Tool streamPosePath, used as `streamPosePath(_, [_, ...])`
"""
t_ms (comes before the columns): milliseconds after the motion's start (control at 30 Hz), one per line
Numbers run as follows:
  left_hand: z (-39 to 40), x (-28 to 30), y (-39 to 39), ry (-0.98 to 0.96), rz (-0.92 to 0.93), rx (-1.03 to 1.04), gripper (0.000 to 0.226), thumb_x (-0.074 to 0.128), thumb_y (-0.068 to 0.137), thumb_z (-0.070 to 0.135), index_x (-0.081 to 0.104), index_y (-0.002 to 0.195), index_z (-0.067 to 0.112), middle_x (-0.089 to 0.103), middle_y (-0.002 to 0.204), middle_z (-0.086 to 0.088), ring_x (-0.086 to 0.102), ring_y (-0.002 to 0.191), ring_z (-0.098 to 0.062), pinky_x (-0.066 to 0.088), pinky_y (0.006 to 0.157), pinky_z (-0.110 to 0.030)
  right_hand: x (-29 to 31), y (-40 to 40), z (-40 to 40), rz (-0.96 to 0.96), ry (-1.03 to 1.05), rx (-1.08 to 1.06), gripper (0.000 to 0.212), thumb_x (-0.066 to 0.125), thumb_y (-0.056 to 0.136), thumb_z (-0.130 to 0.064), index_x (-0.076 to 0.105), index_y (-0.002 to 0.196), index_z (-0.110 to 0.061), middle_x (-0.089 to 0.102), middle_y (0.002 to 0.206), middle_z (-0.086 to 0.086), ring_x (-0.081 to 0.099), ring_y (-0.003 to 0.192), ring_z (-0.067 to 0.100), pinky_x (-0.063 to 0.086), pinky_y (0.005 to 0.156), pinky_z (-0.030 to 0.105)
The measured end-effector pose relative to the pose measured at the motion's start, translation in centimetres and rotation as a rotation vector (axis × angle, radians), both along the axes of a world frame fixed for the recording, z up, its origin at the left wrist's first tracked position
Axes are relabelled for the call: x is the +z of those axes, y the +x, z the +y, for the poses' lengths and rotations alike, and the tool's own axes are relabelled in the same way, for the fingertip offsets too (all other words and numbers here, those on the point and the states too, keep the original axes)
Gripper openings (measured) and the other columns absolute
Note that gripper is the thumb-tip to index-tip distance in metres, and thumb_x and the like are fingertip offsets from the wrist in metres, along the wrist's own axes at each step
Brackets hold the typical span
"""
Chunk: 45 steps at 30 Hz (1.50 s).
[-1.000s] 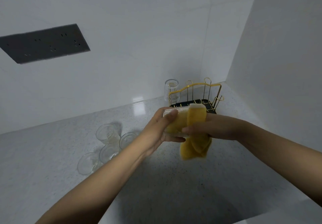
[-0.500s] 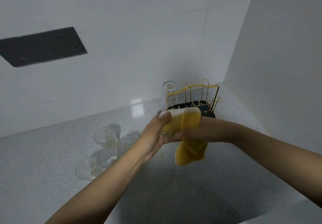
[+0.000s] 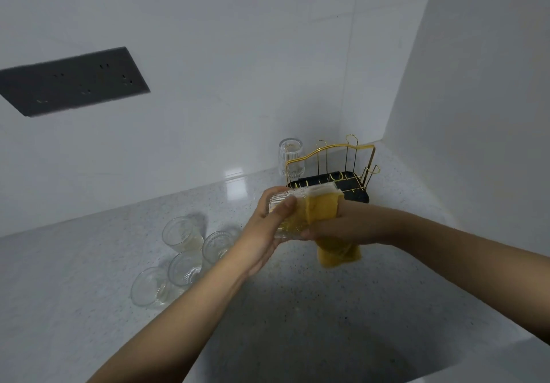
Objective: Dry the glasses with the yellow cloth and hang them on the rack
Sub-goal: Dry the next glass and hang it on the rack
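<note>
My left hand (image 3: 268,233) grips a ribbed clear glass (image 3: 282,208) held sideways above the counter. My right hand (image 3: 342,228) holds the yellow cloth (image 3: 323,210) wrapped over the glass's open end, with the cloth's tail hanging below the hand. Behind my hands stands the gold wire rack (image 3: 330,162) on its black tray (image 3: 357,195). One ribbed glass (image 3: 291,158) hangs upside down on the rack's left peg. Several more glasses (image 3: 184,256) stand on the counter to the left.
The speckled white counter (image 3: 89,278) runs into a corner formed by white walls. A dark socket panel (image 3: 71,82) is set in the back wall at left. The counter's front edge shows at lower right.
Both hands with the glass and cloth shifted slightly left and up in view. The cloth has turned a little around the glass; the grip is the same.
</note>
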State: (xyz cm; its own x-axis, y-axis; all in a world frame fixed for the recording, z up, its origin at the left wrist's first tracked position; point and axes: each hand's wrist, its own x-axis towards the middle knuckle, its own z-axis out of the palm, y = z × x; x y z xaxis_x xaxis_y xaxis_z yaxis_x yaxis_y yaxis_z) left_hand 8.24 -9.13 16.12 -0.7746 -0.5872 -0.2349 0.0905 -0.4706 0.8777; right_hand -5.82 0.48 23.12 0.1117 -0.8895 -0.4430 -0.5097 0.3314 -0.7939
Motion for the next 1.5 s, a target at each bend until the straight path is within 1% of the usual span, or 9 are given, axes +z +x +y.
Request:
streamPosePath(233, [-0.7, 1.1, 0.2, 0.284, -0.209, -0.310, 0.065, 0.060, 0.080, 0.052, 0.053, 0.129, 0.009, 0.065, 0.121, -0.023, 0.067, 0.100, -0.036, 0.054, 0.090, -0.049, -1.3, -0.2, 1.0, 0.414, -0.121, 0.267, 0.040, 0.041, 0.097, -0.031, 0.047, 0.132, -0.012, 0.051, 0.133, 0.005, 0.047, 0.122, 0.016, 0.028, 0.107, 0.025])
streamPosePath(333, [-0.5, 0.6, 0.1, 0.164, -0.132, -0.255, 0.088, 0.082, 0.063, 0.052, 0.046, 0.134, 0.016, 0.058, 0.129, -0.025, 0.064, 0.106, -0.041, 0.055, 0.090, -0.051, -1.0, -0.7, 0.4, 0.032, -0.084, -0.083, 0.020, 0.052, 0.092, -0.021, 0.055, 0.110, -0.013, 0.061, 0.101, 0.003, 0.058, 0.095, 0.021, 0.049, 0.078, 0.022])
streamPosePath(433, [0.1, -0.3, 0.2, -0.083, -0.030, -0.117, 0.071, 0.081, 0.066, 0.035, 0.047, 0.127, 0.024, 0.059, 0.126, -0.013, 0.066, 0.105, -0.032, 0.058, 0.080, -0.041, -0.7, -1.3, 0.6, -0.342, 0.031, -0.340, 0.028, 0.058, 0.086, -0.018, 0.044, 0.108, -0.027, 0.054, 0.104, -0.002, 0.053, 0.099, 0.019, 0.043, 0.088, 0.034])
streamPosePath(667, [-0.2, 0.4, 0.4, 0.261, -0.103, -0.197, 0.060, 0.070, 0.078, 0.039, 0.052, 0.124, 0.004, 0.068, 0.111, -0.022, 0.070, 0.089, -0.031, 0.061, 0.074, -0.043, -0.3, -1.0, 1.8, 0.495, -0.193, 0.311, 0.025, 0.048, 0.092, -0.025, 0.058, 0.109, -0.008, 0.059, 0.114, 0.010, 0.058, 0.099, 0.019, 0.048, 0.082, 0.013])
streamPosePath(800, [-0.9, 0.5, 0.7, 0.286, -0.234, -0.297, 0.049, 0.058, 0.081, 0.046, 0.068, 0.105, 0.004, 0.072, 0.099, -0.021, 0.072, 0.082, -0.031, 0.061, 0.074, -0.043, -1.0, -0.4, 1.8, 0.718, -0.399, 0.361, 0.031, 0.039, 0.097, -0.020, 0.051, 0.124, -0.015, 0.050, 0.132, 0.000, 0.044, 0.119, 0.010, 0.019, 0.096, 0.009])
streamPosePath(967, [-1.5, -0.3, 1.1, 0.113, -0.123, -0.264, 0.092, 0.088, 0.056, 0.050, 0.051, 0.134, 0.016, 0.057, 0.133, -0.019, 0.065, 0.107, -0.037, 0.054, 0.089, -0.055, -1.4, -0.6, 0.9, 0.580, -0.354, 0.274, 0.022, 0.048, 0.093, -0.018, 0.057, 0.111, -0.011, 0.058, 0.117, 0.004, 0.051, 0.099, 0.009, 0.030, 0.091, 0.007])
streamPosePath(1100, [-0.7, -1.2, 1.5, -0.013, -0.028, -0.208, 0.090, 0.098, 0.041, 0.030, 0.054, 0.120, 0.023, 0.054, 0.127, -0.021, 0.068, 0.097, -0.036, 0.059, 0.077, -0.040, -0.7, -0.9, 0.6, 0.277, -0.227, 0.160, 0.026, 0.052, 0.092, -0.018, 0.055, 0.114, -0.004, 0.060, 0.109, 0.014, 0.059, 0.100, 0.027, 0.049, 0.082, 0.022])
streamPosePath(1367, [-1.6, -0.8, 2.0, 0.302, -0.134, -0.461, 0.076, 0.090, 0.055, 0.045, 0.062, 0.110, 0.001, 0.069, 0.091, -0.024, 0.070, 0.068, -0.028, 0.060, 0.062, -0.034, -1.0, -1.0, 1.3, 0.729, -0.474, 0.356, 0.028, 0.052, 0.092, -0.021, 0.057, 0.119, -0.012, 0.058, 0.125, 0.002, 0.052, 0.112, 0.007, 0.022, 0.097, 0.006])
streamPosePath(1500, [-2.3, -1.3, 2.1, 0.334, -0.235, -0.512, 0.072, 0.068, 0.070, 0.061, 0.067, 0.107, -0.001, 0.069, 0.090, -0.026, 0.071, 0.076, -0.030, 0.061, 0.067, -0.039, -1.8, -1.0, 0.7, 0.623, -0.383, 0.387, 0.034, 0.046, 0.095, -0.028, 0.052, 0.126, -0.014, 0.052, 0.132, 0.003, 0.046, 0.123, 0.013, 0.020, 0.099, 0.005])
